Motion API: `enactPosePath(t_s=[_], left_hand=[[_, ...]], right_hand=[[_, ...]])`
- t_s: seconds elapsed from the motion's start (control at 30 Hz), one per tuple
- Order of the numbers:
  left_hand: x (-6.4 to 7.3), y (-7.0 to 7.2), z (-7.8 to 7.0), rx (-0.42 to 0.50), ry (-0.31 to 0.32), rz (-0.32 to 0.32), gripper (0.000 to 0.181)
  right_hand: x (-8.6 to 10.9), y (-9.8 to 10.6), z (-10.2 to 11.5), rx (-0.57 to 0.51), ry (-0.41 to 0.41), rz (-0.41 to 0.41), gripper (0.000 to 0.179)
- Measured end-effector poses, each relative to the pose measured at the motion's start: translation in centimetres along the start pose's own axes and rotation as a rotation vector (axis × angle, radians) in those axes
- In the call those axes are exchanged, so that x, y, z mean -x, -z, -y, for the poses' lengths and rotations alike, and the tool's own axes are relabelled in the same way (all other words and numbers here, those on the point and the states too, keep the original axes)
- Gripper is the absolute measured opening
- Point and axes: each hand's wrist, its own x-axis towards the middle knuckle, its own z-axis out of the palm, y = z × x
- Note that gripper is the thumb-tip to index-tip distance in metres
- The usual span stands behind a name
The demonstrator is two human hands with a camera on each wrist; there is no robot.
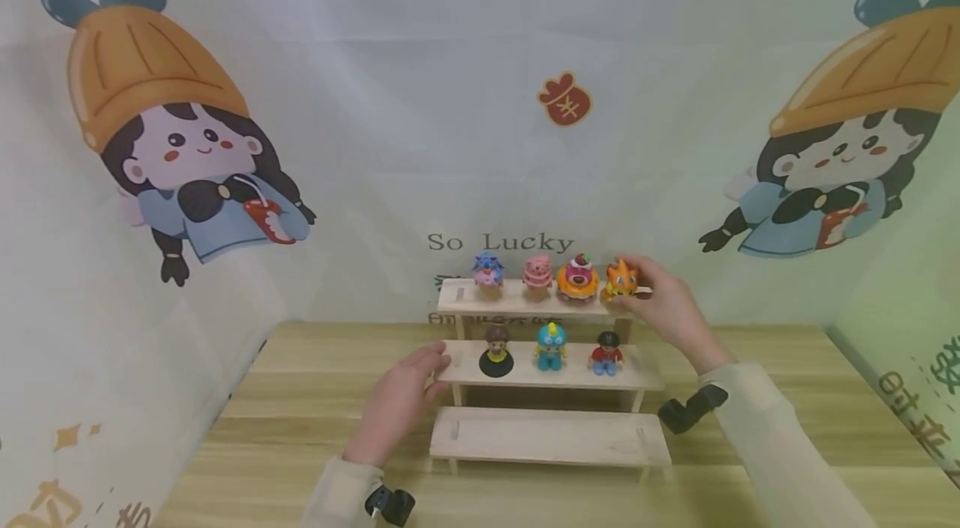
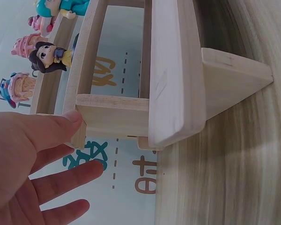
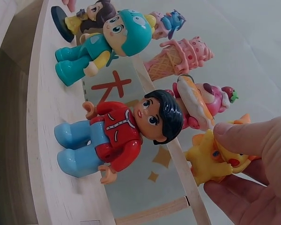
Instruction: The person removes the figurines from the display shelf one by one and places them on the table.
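Pale sleeves (image 1: 780,445) and black wrist cameras (image 1: 693,409) nearest the lens, toward eight and four o'clock, counting from the middle step (image 1: 577,381) of a stepped wooden stand (image 1: 459,295) in the head view. At two o'clock, a firm pinch by the right hand (image 1: 667,303) on an orange figure (image 1: 621,282), thumb to one side, fingers to the other in the right wrist view. Held head-up at the right end of the top step (image 1: 513,305), between one and two o'clock; whether touching the wood, cannot tell. Just beside, at about half past twelve, a pink figure in an orange ring (image 1: 577,278). Near twelve, a pink ice-cream figure (image 1: 537,272); at eleven, on the same board, a blue-topped ice-cream figure (image 1: 488,271).

Toward half past eight, a loosely spread left hand (image 1: 397,399), fingers mostly straight, thumb against the left end of the middle step in the left wrist view. On that step: at nine o'clock, a brown-haired doll in yellow (image 1: 497,349) on a black disc (image 1: 497,367); at the clock's centre, a teal figure (image 1: 551,351) with a yellow tuft; at three o'clock, a black-haired doll (image 1: 605,355) in red top and blue trousers. At six o'clock, pale bottom step (image 1: 551,436), above a wood-grained tabletop (image 1: 315,395). Behind, a pale printed cloth (image 1: 420,95): cartoon girls (image 1: 202,145) in orange hats at ten and two, a red pouch (image 1: 566,99) at twelve, the words So Lucky (image 1: 500,242) at eleven.
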Motion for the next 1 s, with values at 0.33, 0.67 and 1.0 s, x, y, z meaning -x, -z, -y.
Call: enactPosePath(t_s=[0.33,0.67,1.0], left_hand=[[0.0,0.1,0.0,-0.012,-0.024,-0.005,0.029],[-0.2,0.0,0.1,-0.016,-0.008,0.018,0.03],[-0.2,0.0,0.1,-0.015,-0.013,0.01,0.029]], right_hand=[[0.4,0.2,0.2,0.021,0.002,-0.027,0.059],[0.9,0.9,1.0,0.011,0.049,-0.068,0.059],[2.0,1.6,1.7,0.011,0.063,-0.102,0.058]])
